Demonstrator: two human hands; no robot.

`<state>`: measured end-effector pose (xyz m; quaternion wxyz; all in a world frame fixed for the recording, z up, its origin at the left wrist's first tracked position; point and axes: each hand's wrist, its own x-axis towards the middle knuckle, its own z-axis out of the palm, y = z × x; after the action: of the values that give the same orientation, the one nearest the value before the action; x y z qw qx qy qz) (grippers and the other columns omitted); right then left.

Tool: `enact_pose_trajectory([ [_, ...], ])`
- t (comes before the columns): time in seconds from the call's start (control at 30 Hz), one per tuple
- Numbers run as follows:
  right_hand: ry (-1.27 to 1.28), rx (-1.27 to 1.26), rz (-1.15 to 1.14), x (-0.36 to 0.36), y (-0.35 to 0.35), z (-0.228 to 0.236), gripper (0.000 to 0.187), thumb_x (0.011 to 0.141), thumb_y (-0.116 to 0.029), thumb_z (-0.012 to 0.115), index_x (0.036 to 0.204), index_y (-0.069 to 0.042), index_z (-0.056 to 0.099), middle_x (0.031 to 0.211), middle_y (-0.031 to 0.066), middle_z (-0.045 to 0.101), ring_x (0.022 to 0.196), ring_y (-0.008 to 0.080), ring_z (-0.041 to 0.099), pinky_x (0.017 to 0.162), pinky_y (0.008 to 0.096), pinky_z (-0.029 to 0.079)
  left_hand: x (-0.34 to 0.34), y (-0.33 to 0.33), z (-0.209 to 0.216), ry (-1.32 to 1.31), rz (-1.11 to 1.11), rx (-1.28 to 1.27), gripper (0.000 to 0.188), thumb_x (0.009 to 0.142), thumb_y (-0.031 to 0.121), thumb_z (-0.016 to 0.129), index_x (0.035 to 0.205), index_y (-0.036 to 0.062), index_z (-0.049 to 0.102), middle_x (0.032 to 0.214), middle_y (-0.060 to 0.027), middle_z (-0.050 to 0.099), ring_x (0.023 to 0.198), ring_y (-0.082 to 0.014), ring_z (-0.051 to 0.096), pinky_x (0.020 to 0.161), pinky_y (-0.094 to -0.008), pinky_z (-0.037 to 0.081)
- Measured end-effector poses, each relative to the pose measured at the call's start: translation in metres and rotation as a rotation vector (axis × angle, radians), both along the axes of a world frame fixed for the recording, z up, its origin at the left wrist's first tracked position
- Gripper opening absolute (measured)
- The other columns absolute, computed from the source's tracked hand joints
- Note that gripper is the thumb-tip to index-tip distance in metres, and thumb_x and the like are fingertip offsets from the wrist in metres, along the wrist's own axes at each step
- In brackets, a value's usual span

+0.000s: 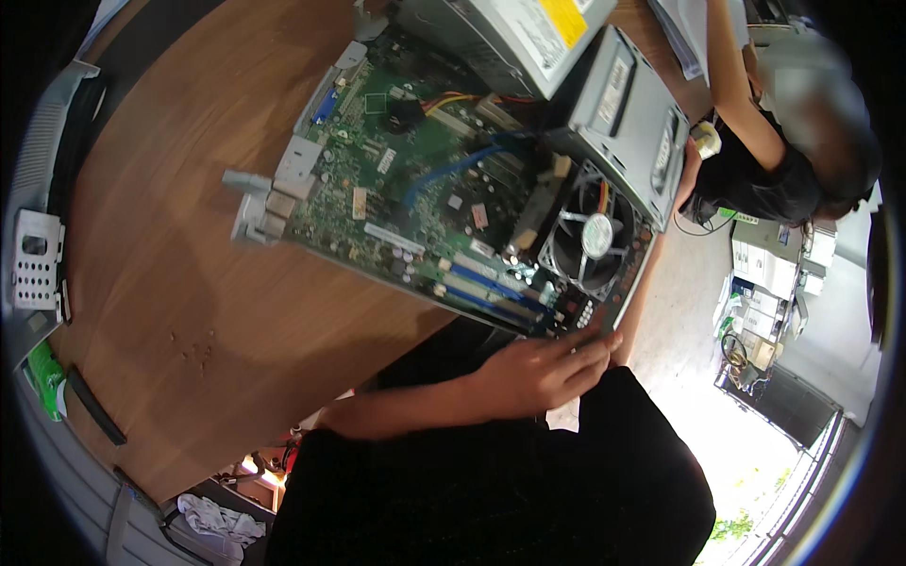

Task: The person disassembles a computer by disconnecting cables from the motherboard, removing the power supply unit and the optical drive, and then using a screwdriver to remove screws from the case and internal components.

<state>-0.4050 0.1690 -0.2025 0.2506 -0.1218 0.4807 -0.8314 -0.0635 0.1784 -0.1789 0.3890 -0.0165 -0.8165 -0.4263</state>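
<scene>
An opened desktop computer case lies tilted over the table's edge, its green motherboard exposed. A power supply box with a yellow label sits at its far side, next to a silver drive cage. At the near right corner is a black fan. My left hand is closed on the case's near right edge, fingertips on the rim below the fan. Along the right side, by the drive cage, my right hand grips the case; most of its fingers are hidden behind it.
Several small screws lie on the wooden table. A metal case part with a perforated bracket stands at the far left, near a black strip. Another person is close at the right, an arm reaching toward papers.
</scene>
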Motion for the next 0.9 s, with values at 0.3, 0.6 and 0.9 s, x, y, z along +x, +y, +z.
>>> enact_pose_trajectory([
  [0.3, 0.227, 0.154, -0.144, 0.036, 0.005, 0.027, 0.03, 0.094, -0.02, 0.059, 0.118, -0.002, 0.057, 0.1, 0.0034, 0.062, 0.088, 0.0127, 0.061, 0.08, 0.0291, 0.049, 0.015, 0.006, 0.027, -0.02, 0.167, -0.041, 0.017, 0.077, 0.001, 0.073, 0.094, 0.0006, 0.07, 0.114, -0.0117, 0.071, 0.1, -0.0251, 0.073, 0.08, -0.033, 0.062],
  [0.6, 0.228, 0.077, -0.095, 0.095, 0.064, 0.022, 0.025, 0.095, -0.018, 0.064, 0.114, -0.002, 0.058, 0.097, -0.0014, 0.06, 0.084, 0.007, 0.053, 0.076, 0.0244, 0.043, 0.08, 0.042, 0.037, -0.25, 0.565, -0.037, 0.022, 0.084, -0.005, 0.069, 0.105, -0.0009, 0.072, 0.114, -0.0147, 0.072, 0.104, -0.028, 0.072, 0.089, -0.0342, 0.056],
  [0.9, 0.302, 0.191, -0.114, 0.127, 0.096, 0.032, 0.032, 0.094, -0.02, 0.069, 0.118, 0.0, 0.059, 0.094, -0.0011, 0.061, 0.081, 0.0066, 0.055, 0.069, 0.0243, 0.045, 0.031, -0.038, 0.092, -0.392, 0.593, -0.153, 0.032, 0.096, 0.011, 0.064, 0.126, -0.0005, 0.064, 0.121, -0.0159, 0.07, 0.113, -0.0271, 0.068, 0.096, -0.0355, 0.051],
])
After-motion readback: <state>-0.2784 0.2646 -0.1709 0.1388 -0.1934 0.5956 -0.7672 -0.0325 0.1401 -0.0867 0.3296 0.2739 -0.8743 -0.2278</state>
